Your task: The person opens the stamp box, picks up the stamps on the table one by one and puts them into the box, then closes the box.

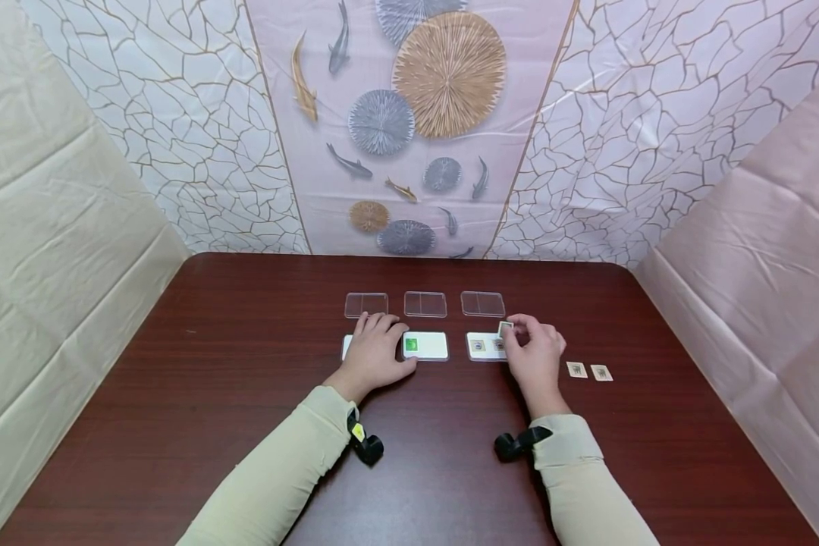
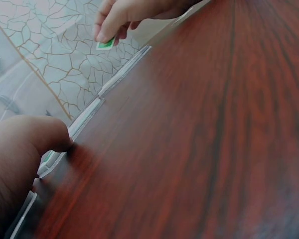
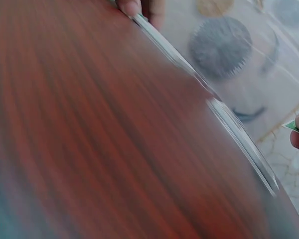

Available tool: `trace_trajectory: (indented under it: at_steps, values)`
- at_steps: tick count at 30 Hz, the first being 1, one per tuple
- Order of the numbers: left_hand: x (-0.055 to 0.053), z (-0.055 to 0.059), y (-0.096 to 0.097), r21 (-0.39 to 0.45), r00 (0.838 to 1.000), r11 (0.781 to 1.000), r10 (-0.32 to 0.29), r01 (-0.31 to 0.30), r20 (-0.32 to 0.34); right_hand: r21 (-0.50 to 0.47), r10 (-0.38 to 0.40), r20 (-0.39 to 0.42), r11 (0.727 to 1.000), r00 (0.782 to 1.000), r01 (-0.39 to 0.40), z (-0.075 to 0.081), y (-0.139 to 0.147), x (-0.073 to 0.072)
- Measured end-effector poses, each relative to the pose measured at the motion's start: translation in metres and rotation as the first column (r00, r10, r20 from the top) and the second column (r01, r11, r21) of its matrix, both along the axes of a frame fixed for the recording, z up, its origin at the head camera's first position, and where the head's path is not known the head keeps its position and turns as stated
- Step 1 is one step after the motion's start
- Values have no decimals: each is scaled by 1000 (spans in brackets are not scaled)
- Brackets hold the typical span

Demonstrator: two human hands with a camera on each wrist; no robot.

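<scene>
The right hand (image 1: 534, 358) pinched a small card (image 1: 505, 327), two loose cards (image 1: 576, 370) beside it on the surface (image 1: 246, 364); the left hand (image 1: 374, 356) held the middle case (image 1: 433, 346) between thumb and fingers. The card hung tilted above the right case (image 1: 487, 350), before the clear trays (image 1: 425, 304); levelling it and gripping lightly by the edges seemed wise

1. The head camera looks forward and down from above, the farthest off of the three, over the desk (image 1: 246, 425) to the patterned cloth (image 1: 177, 136) behind.
2. The left wrist camera sits low over the desk, tilted, facing rightward along the boxes (image 1: 433, 346), with the left hand (image 1: 375, 355) close at its edge.
3. The right wrist camera, also low and tilted, faces leftward; its right edge crops the right hand (image 1: 538, 360).
4. Both wrist views share boxes, cloth and parts of both hands with the head view.
</scene>
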State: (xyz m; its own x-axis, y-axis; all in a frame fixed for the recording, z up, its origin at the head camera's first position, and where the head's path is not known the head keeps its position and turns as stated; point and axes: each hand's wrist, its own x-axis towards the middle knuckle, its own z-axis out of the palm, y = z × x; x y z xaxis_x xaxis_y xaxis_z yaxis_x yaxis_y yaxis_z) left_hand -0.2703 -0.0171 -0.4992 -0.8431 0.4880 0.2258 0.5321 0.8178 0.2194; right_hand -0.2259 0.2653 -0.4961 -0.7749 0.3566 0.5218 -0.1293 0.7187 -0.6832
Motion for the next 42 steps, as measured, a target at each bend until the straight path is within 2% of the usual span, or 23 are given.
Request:
trace_trajectory:
  at_steps: [8,14,18,21,25,29,34,42]
  values:
    - [0,0,-1,-8,1000,1000,3,-3,11,26,88,-34,996,996,-87,-3,-34,-7]
    - [1,2,-1,-10,1000,1000,2,-2,25,30,144,-16,989,989,-144,-4,-57,-10]
    - [0,2,-1,3,1000,1000,2,-2,20,68,191,-14,980,982,-189,-5,-69,-11]
    - [0,1,0,7,1000,1000,1,-1,6,109,238,3,965,971,-236,-6,-75,-13]
    - [0,1,0,8,1000,1000,-3,3,-8,135,273,69,950,959,-280,-6,-81,-13]
    - [0,2,0,12,1000,1000,-8,8,-8,153,268,135,946,954,-287,-5,-85,-13]
    - [-1,1,0,7,1000,1000,-8,8,-16,198,248,164,940,955,-279,-5,-89,-15]
    - [-1,0,-1,10,1000,1000,-13,13,-17,356,189,234,896,954,-265,-3,-94,-17]
